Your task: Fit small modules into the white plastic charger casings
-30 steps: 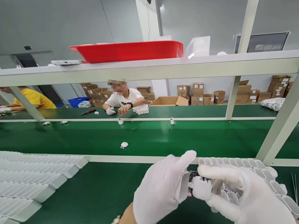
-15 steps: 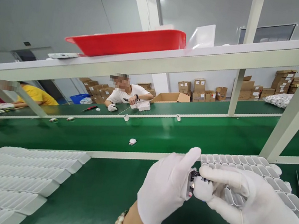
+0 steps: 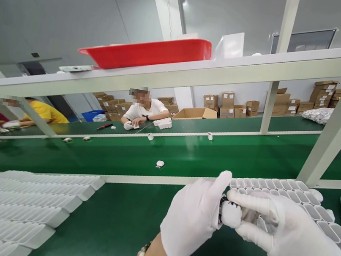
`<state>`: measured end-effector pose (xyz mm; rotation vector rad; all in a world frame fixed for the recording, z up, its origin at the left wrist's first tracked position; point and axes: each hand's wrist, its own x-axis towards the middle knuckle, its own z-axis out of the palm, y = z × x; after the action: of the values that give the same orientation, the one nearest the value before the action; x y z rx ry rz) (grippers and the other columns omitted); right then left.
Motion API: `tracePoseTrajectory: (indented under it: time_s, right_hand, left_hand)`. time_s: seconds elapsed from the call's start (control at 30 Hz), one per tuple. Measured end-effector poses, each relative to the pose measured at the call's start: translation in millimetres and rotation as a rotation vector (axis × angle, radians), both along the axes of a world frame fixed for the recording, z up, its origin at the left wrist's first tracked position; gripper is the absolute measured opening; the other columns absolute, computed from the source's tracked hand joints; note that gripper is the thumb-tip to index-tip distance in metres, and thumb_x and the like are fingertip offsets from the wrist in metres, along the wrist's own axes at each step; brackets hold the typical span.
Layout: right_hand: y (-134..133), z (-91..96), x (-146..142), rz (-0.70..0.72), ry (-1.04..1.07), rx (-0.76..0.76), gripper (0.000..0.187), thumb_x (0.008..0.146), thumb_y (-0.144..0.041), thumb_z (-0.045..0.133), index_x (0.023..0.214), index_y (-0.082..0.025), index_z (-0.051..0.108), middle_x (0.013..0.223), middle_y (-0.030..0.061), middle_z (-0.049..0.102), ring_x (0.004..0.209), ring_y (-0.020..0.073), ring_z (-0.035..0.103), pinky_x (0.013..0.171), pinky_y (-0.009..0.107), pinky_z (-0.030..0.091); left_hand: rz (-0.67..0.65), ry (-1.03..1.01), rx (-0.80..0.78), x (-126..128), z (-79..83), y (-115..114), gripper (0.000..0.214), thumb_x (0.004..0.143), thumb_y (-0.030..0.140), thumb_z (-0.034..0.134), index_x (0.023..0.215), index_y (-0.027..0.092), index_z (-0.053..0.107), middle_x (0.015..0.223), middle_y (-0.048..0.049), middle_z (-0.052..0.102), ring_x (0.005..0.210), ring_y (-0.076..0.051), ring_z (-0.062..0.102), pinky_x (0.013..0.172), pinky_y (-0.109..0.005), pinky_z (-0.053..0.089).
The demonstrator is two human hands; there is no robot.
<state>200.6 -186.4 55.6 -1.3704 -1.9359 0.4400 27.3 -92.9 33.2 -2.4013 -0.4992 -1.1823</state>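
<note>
My left hand (image 3: 191,221), in a white glove, is closed around a small pale housing, mostly hidden by the fingers. My right hand (image 3: 289,235), also gloved, pinches a white rounded part with dark bits (image 3: 231,214) between thumb and fingers. This part sits at the mouth of the housing, partly in it as far as I can see. Behind and below my right hand stand rows of open white oval cases (image 3: 310,198), partly covered by the hand.
Stacked rows of white cases (image 3: 33,206) lie on the left of the green table (image 3: 103,233). Beyond a pale rail, a green belt (image 3: 121,159) carries a small white part (image 3: 160,164). A shelf with a red tray (image 3: 156,53) crosses above. Co-workers sit opposite.
The white part has moved closer to the housing in my left hand, and less of the dark bits shows. The small parts on the belt have shifted right.
</note>
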Motion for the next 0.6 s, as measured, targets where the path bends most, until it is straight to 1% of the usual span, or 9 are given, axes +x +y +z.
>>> tracePoseTrajectory:
  time_s: [0.1,0.17,0.27,0.33,0.37,0.43,0.47,0.53,0.6]
  right_hand:
    - [3.8,0.8,-0.2,0.04,0.075,-0.122,0.008,0.089,-0.026,0.057,0.086,-0.028,0.065,0.078,-0.0076,0.07,0.066,0.0127,0.064,0.065,0.023,0.054]
    - [5.9,-0.1,-1.4,0.056,0.132,-0.173,0.009,0.088,-0.023,0.059,0.087,-0.028,0.066,0.077,-0.0073,0.069,0.065,0.0121,0.062,0.066,0.022,0.053]
    - [8.4,-1.9,-5.0,0.077,0.26,-0.187,0.019,0.083,-0.015,0.063,0.094,-0.03,0.067,0.075,-0.0088,0.067,0.065,0.0105,0.061,0.065,0.019,0.053]
    - [10.1,-5.1,-7.8,0.081,0.273,-0.096,0.022,0.082,-0.012,0.065,0.095,-0.029,0.065,0.077,-0.0086,0.068,0.069,0.0104,0.062,0.066,0.019,0.053]
    - [11.0,-8.0,-9.1,0.083,0.234,-0.013,0.018,0.084,-0.013,0.065,0.094,-0.028,0.064,0.078,-0.0075,0.067,0.07,0.0109,0.062,0.066,0.02,0.052]
    - [12.8,-16.9,-11.5,0.09,0.097,0.163,0.002,0.092,-0.023,0.06,0.092,-0.026,0.061,0.078,-0.0038,0.064,0.07,0.0128,0.059,0.064,0.024,0.051]
    - [13.8,-22.3,-12.8,0.089,0.029,0.246,0.007,0.095,-0.03,0.056,0.094,-0.025,0.06,0.079,-0.0017,0.063,0.069,0.0139,0.058,0.063,0.026,0.05]
    - [15.6,-31.8,-15.6,0.044,-0.065,0.362,0.02,0.097,-0.04,0.052,0.106,-0.023,0.057,0.083,0.0016,0.061,0.071,0.0162,0.056,0.063,0.03,0.049]
    - [17.2,-35.3,-18.4,-0.02,-0.083,0.382,0.027,0.093,-0.04,0.058,0.113,-0.022,0.054,0.086,0.0023,0.061,0.073,0.0175,0.056,0.065,0.032,0.049]
  left_hand:
    - [-0.001,0.006,-0.005,1.5,-1.6,-0.7,0.032,0.095,0.018,0.04,0.126,0.009,0.043,0.068,-0.0028,0.066,0.056,-0.015,0.061,0.045,-0.024,0.047]
    - [-0.014,0.004,-0.016,2.6,-2.6,-2.2,0.033,0.096,0.02,0.04,0.126,0.009,0.042,0.069,-0.0029,0.065,0.055,-0.015,0.06,0.046,-0.025,0.049]
    - [-0.03,-0.015,-0.051,4.0,-4.8,-5.7,0.034,0.096,0.022,0.039,0.128,0.011,0.041,0.072,-0.0034,0.066,0.056,-0.015,0.061,0.048,-0.025,0.052]
    - [-0.029,-0.06,-0.093,4.7,-7.2,-7.9,0.036,0.096,0.022,0.04,0.13,0.012,0.039,0.077,-0.0045,0.067,0.061,-0.015,0.063,0.053,-0.025,0.054]
    - [-0.03,-0.09,-0.122,5.2,-8.8,-8.8,0.038,0.095,0.023,0.042,0.132,0.012,0.038,0.081,-0.0055,0.067,0.065,-0.016,0.065,0.056,-0.025,0.056]
    - [-0.024,-0.156,-0.18,6.8,-13.0,-10.3,0.044,0.095,0.027,0.046,0.136,0.014,0.036,0.091,-0.0076,0.068,0.074,-0.017,0.068,0.063,-0.026,0.058]
    - [-0.015,-0.185,-0.202,7.9,-15.6,-11.0,0.047,0.094,0.027,0.048,0.138,0.016,0.034,0.095,-0.0083,0.068,0.078,-0.018,0.069,0.066,-0.026,0.059]
    - [0.025,-0.223,-0.245,10.7,-20.9,-12.0,0.054,0.092,0.023,0.05,0.142,0.019,0.03,0.098,-0.0081,0.066,0.079,-0.019,0.068,0.067,-0.029,0.059]
    - [0.01,-0.217,-0.329,13.3,-25.2,-12.3,0.061,0.09,0.017,0.05,0.145,0.021,0.024,0.097,-0.0079,0.064,0.079,-0.02,0.066,0.068,-0.032,0.059]
